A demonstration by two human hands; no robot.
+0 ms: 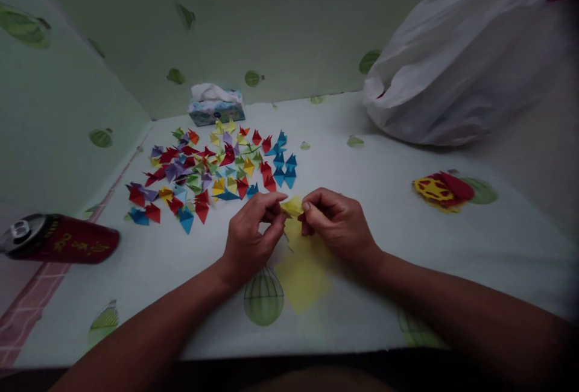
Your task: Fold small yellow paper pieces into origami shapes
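Observation:
A small folded piece of yellow origami paper [292, 206] is pinched between my two hands above the table. My left hand [254, 232] grips its left side with thumb and fingertips. On the other side, the thumb and index finger of my right hand [339, 223] close on its right edge. Beneath them lie yellow paper squares [303, 277], flat on the cloth and somewhat blurred. Left of my hands and farther back spreads a large group of folded paper cranes [194, 169] in red, blue, yellow, green, purple and orange.
A tissue box [216, 105] stands behind the cranes against the wall. At the left edge is a dark red can [67, 238]. A white plastic bag [443, 72] fills the back right. Red and yellow cut-out pieces [441, 192] lie to the right on the balloon-print tablecloth [190, 310].

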